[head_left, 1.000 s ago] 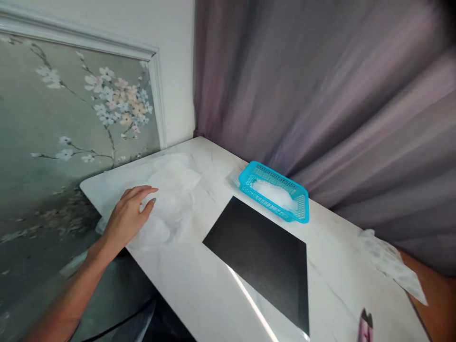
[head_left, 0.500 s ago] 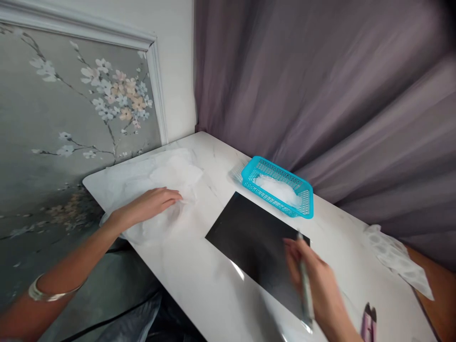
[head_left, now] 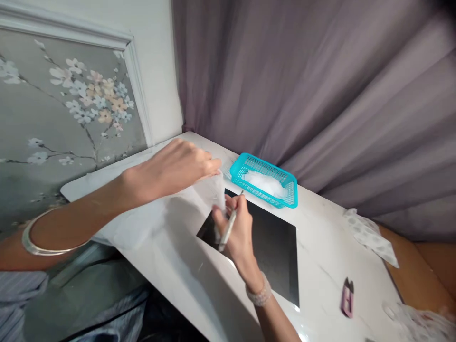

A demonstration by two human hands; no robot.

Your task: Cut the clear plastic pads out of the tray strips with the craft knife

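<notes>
Pinching the film (head_left: 137,225) up by one part, the left hand (head_left: 174,164) is closed on it above the counter (head_left: 327,266), and the right hand (head_left: 240,228) is right there just below, fingers wrapped round a slim pen-like tool (head_left: 228,229)! Whether those right fingers touch the film too, I can't tell; there's blur at the meeting point.

What this calls for, I'd say, is a steady left pinch and just enough lift to hold the film taut, because slack stuff would surely fold and cling. Mind that tool: its upper end pokes out past the right hand, so best to angle it away from anything so thin. Small, slow movements over the black board (head_left: 272,251) should serve better than a tug.

And the film itself? White, cloudy, see-through where it hangs thin from the left fingertips, crumpled and spread wide over the counter's left end, with some of it drooping at the near edge. Flimsy, light, likely quick to crease! Beyond the board sits the blue basket (head_left: 294,194), a white heap inside.
</notes>
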